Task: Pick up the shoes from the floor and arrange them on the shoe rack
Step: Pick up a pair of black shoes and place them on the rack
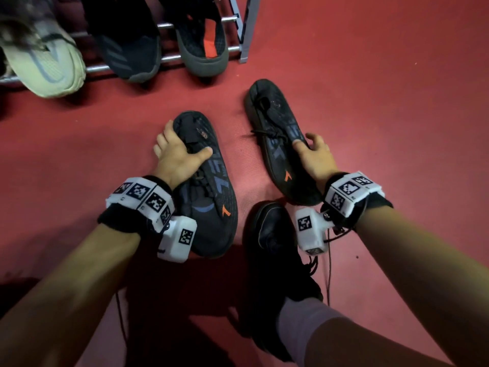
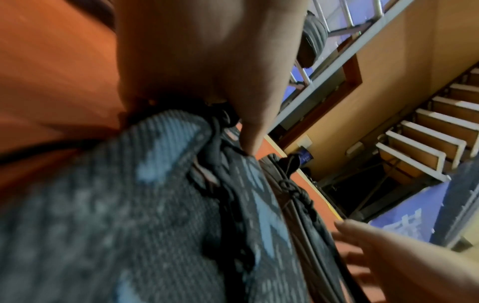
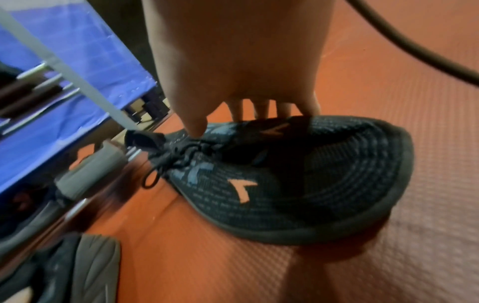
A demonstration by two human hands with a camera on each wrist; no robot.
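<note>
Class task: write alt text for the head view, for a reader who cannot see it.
Two hands take hold of a pair of black shoes on a red floor: the left hand grips the left shoe, the right hand the right shoe. Behind them, a shoe rack holds other shoes.

Head cam: high, looks steeply down at the red floor [image 1: 370,88], both forearms reach in from the near edge, shoe rack [image 1: 246,30] along the far left edge.

Left wrist cam: very close, under the left hand [image 2: 207,61], looks along the left shoe [image 2: 116,205] toward the far right; tilted, blurred. It catches the rack, a staircase [image 2: 427,133] beyond, and the right hand [image 2: 388,256].

Right wrist cam: close, under the right hand [image 3: 233,61], looks along the right shoe [image 3: 298,184] toward the rack on the left.

Shared: head view covers both shoes and hands; all three see the rack.
</note>
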